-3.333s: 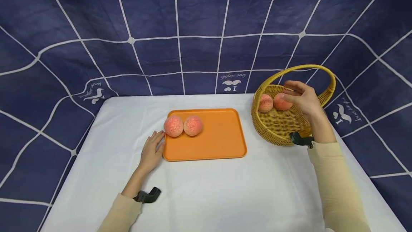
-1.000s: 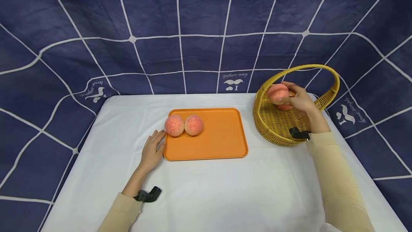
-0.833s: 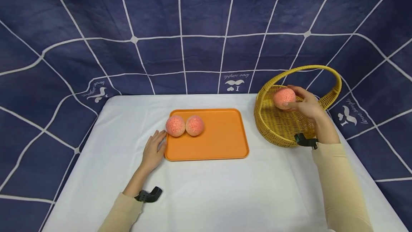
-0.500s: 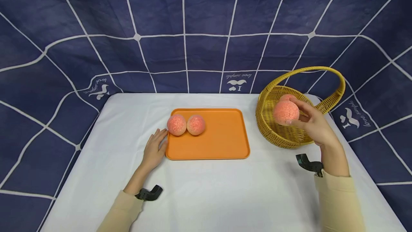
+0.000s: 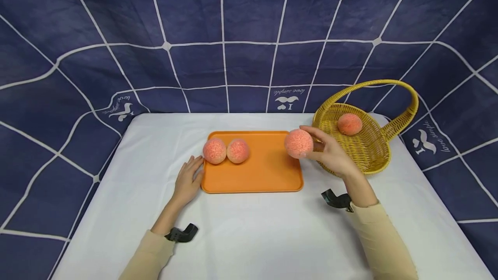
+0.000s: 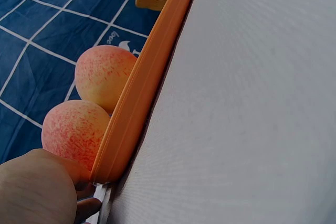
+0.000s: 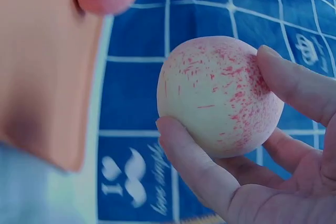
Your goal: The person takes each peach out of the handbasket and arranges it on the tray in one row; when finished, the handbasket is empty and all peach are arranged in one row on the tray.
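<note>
My right hand (image 5: 330, 152) pinches a peach (image 5: 298, 143) between thumb and fingers, over the right end of the orange tray (image 5: 264, 176). In the right wrist view the held peach (image 7: 215, 98) shows pale yellow skin with pink-red speckles. On the tray's left side two more peaches sit side by side, a left peach (image 5: 214, 151) and a right peach (image 5: 238, 151). My left hand (image 5: 187, 180) rests at the tray's left edge with fingers extended, close to the left peach. One further peach (image 5: 349, 124) lies inside the yellow wicker basket (image 5: 365, 167).
The basket stands right of the tray, its tall arched handle (image 5: 369, 84) rising over it. A white cloth (image 5: 249, 237) covers the table. Behind and at both sides hangs a dark blue curtain (image 5: 249, 64) with white grid lines.
My right hand reached into the basket, took hold of a peach, lifted it out and carried it left to above the tray. The left hand has stayed at the tray's edge.
</note>
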The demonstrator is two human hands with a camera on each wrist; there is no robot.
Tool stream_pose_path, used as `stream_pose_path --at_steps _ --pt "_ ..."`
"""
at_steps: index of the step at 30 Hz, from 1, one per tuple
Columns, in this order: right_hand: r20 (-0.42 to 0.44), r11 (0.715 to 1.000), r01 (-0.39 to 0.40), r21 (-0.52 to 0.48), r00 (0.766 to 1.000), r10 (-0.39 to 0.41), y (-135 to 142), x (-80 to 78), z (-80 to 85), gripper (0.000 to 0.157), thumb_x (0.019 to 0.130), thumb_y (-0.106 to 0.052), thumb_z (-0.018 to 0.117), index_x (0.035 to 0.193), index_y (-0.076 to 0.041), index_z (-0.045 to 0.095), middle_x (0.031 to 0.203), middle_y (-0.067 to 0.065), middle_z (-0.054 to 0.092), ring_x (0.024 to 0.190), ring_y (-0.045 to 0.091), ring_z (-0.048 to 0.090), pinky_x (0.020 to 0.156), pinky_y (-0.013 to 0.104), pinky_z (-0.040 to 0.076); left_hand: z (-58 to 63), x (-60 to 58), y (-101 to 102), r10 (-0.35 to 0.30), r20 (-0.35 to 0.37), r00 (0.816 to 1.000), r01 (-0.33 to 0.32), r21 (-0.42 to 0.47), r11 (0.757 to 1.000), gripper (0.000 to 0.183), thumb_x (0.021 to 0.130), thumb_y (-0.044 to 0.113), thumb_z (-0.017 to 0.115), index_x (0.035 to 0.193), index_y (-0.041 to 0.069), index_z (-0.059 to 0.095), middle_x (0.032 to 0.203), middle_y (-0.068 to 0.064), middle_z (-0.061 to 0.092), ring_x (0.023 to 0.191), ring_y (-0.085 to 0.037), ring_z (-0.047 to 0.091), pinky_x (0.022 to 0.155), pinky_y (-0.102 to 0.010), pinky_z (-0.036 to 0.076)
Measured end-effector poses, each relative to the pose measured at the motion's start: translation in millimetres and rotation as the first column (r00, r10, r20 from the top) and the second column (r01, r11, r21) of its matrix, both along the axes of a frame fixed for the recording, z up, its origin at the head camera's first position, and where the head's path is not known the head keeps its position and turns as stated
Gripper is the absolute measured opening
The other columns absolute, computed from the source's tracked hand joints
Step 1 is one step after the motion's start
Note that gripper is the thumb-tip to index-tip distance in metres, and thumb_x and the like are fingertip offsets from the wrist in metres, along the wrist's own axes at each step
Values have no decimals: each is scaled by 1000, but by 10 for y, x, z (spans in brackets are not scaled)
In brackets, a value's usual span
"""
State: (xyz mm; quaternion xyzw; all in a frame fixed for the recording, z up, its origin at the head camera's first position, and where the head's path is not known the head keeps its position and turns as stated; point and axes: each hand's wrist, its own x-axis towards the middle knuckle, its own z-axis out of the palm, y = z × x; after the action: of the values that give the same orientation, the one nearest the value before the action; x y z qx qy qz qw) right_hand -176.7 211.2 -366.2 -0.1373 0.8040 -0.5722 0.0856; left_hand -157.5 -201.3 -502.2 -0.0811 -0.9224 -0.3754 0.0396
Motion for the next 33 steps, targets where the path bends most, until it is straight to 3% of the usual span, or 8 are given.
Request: stream_pose_path --at_steps 4,12,18,23,33 --pt "27 1000 -23 -13 999 23 -204 -134 -149 73 81 9 68 147 -4 40 150 18 40 118 36 57 88 21 53 2 -4 4 0 -16 1000 1 5 1000 44 100 10 49 142 -4 46 151 -22 42 147 -40 25 123 -55 9" --pt "83 998 -31 -50 996 35 -492 -314 -408 73 81 4 71 147 -5 41 146 19 44 117 38 58 92 31 51 -23 6 15 6 -122 993 -4 15 1000 43 100 14 47 138 -5 49 146 -25 46 143 -42 30 122 -54 13" --pt "134 996 -36 -81 990 46 -652 -371 -521 74 81 2 73 148 -4 40 149 17 39 123 41 55 97 36 51 -23 -7 10 1 -65 998 0 8 1000 44 100 11 48 140 -6 47 148 -25 43 145 -43 27 121 -57 12" --pt "161 995 -36 -90 986 51 -729 -414 -605 74 82 5 70 148 -4 39 149 18 41 125 41 54 95 33 52 -12 -15 3 -1 -17 1000 2 4 1000 44 101 11 48 142 -4 46 151 -22 41 147 -39 25 123 -54 9" --pt "201 993 -26 -112 978 48 -796 -454 -730 74 83 7 68 149 -4 36 149 20 40 129 39 51 91 27 54 7 7 13 -4 -10 1000 4 5 1000 44 100 11 49 142 -4 46 150 -22 42 147 -40 26 123 -54 10"
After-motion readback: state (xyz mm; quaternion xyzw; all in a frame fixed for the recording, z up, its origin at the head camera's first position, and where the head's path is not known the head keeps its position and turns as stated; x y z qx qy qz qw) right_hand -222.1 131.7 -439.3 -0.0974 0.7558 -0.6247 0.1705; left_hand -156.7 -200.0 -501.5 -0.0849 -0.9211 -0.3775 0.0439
